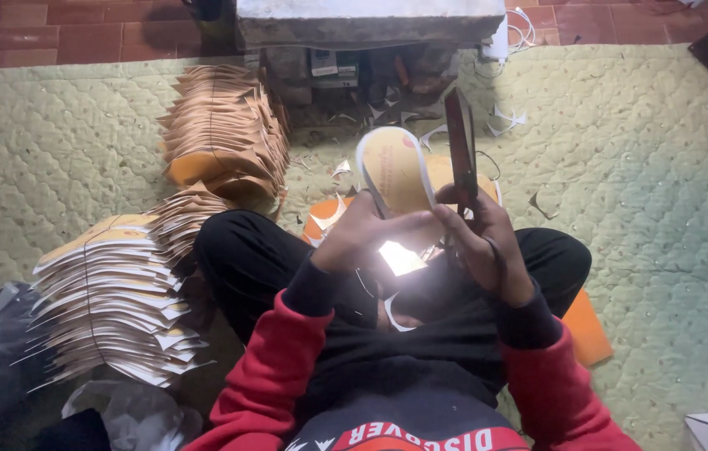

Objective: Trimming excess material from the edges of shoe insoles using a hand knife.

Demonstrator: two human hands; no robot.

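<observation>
Stacks: two piles of cut card pieces, one tied bundle (112,305) at lower left, a second pile (220,134) at upper left, both on a pale green quilted mat (646,167).
Left hand (354,238): centre of frame, fingers clamped on the lower edge of an oval yellow insole-shaped piece (396,171) held upright.
Right hand (488,246): just right of centre, closed around the handles of dark scissors (460,150), blades pointing up beside the piece.
Scraps: paper trimmings (504,117) at upper centre.
</observation>
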